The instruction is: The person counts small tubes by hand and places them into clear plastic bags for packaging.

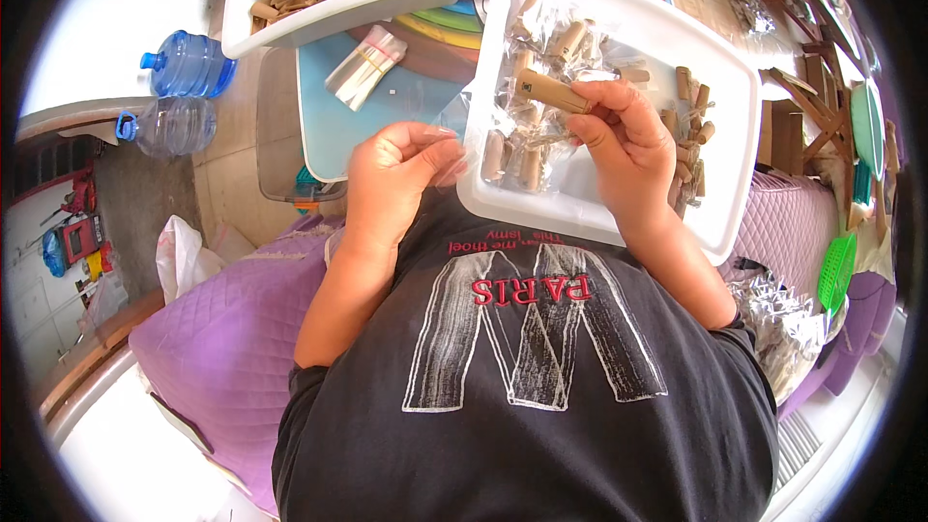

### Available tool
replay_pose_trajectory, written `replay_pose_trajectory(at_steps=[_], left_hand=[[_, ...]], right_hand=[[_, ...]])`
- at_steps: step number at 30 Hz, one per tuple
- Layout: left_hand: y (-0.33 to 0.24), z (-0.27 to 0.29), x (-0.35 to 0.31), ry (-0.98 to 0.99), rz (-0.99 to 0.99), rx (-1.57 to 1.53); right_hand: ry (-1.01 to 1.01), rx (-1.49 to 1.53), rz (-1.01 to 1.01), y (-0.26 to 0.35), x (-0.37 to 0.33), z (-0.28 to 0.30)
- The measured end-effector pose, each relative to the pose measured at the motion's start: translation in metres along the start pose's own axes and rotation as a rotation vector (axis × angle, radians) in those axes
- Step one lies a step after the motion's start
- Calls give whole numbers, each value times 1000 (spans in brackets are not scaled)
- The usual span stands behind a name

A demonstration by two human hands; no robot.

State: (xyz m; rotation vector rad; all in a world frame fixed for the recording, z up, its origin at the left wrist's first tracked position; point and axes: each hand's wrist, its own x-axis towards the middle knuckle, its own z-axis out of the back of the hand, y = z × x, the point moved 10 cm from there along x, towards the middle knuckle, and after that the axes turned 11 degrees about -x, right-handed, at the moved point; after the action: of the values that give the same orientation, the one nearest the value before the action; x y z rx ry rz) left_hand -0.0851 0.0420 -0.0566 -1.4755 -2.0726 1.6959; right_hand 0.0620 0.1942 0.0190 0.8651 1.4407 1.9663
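Note:
My right hand [628, 150] pinches a tan, tube-like piece [549, 91] with a small dark mark at one end. It is held over a white plastic bin [730, 203] containing several similar pieces, many in clear wrapping. Between the fingers of my left hand [396, 174] is a thin clear plastic bag [452, 118], faint and partly blurred beside the bin's left wall. A banded bundle of clear bags [365, 70] lies on the light blue tabletop [324, 121], beyond my left hand.
Another white bin [367, 12], heaped with loose tan pieces, stands at the far left. Two large water jugs [193, 63] are on the floor to the left. Purple quilted covers [222, 348] lie at both sides. A green basket [837, 273] is at right.

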Motion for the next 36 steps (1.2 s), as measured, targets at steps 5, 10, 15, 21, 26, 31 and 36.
replay_pose_trajectory(at_steps=[5, 10, 15, 21, 26, 31, 36], left_hand=[[3, -2, -4, 30, 35, -97], [2, 4, -4, 11, 72, 23], [-1, 12, -3, -11, -7, 228], [6, 18, -4, 2, 76, 92], [7, 23, -3, 9, 78, 50], [7, 15, -4, 66, 113, -9], [4, 9, -6, 36, 51, -60]], right_hand=[[17, -301, 241, 32, 5, -6], [-40, -183, 127, 17, 8, -1], [43, -321, 245, 18, 11, -24], [23, -369, 301, 28, 5, -31], [58, -387, 341, 38, 0, -28], [-13, -554, 568, 59, -7, -32], [32, -498, 495, 55, -7, -34]])
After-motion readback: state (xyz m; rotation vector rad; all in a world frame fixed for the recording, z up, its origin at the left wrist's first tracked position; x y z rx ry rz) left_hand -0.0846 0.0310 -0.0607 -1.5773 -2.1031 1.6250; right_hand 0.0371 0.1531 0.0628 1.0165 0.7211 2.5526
